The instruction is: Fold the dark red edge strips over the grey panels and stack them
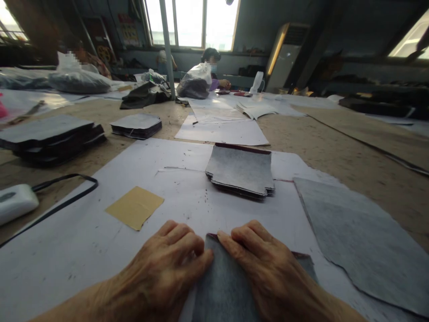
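A grey-backed piece of fabric or leather (224, 281) with a dark red folded edge lies in front of me on white paper. My left hand (167, 264) is closed at its left side, fingers curled and thumb on the edge. From the right, my right hand (268, 259) presses the folded far edge, fingers bent and thumb near the corner. Part of the piece is hidden under my hands. Just beyond them sits a stack of similar grey pieces (241, 167), notched at the near corners, with a dark red folded strip along the far side.
A tan paper square (136, 207) lies left of my hands, near a white device (16, 203) with a black cord. Larger grey sheet (362, 237) at right. More stacks (47, 132) stand at far left. Beyond are plastic bags (196, 80), a pole (167, 49) and seated people.
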Available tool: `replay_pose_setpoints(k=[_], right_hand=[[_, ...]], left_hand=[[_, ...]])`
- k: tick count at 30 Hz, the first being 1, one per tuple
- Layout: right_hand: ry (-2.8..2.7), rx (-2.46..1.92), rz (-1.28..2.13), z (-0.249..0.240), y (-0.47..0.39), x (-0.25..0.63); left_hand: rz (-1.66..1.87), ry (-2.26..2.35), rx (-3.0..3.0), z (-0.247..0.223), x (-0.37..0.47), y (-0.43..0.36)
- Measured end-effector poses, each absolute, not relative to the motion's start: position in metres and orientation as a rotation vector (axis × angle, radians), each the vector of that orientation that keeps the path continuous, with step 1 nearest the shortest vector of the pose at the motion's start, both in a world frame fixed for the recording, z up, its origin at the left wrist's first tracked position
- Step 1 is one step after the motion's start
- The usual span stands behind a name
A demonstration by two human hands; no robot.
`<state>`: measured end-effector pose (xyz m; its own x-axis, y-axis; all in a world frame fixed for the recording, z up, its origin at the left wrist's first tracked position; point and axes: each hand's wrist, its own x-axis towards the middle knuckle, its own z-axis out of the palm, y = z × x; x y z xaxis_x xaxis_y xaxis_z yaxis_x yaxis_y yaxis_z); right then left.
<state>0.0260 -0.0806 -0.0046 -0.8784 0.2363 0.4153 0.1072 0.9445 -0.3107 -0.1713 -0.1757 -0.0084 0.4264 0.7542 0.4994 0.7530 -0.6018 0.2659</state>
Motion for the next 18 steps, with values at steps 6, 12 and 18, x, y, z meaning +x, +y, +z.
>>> replay_pose_setpoints(k=[6,12,18], right_hand=[[-2.758,-0.336,0.397,-0.001,-0.08,0.021],[-2.882,-0.335,0.234,0.0,-0.083,0.02],[-3.005,-0.463,0.182,0.005,-0.088,0.015]], left_hand=[[0.689,1.491,2.631,0.003,-0.169,-0.178],[1.006,1.421,2.72,-0.013,-0.168,-0.174],[0.931,1.401,2.701,-0.013,-0.167,-0.176]])
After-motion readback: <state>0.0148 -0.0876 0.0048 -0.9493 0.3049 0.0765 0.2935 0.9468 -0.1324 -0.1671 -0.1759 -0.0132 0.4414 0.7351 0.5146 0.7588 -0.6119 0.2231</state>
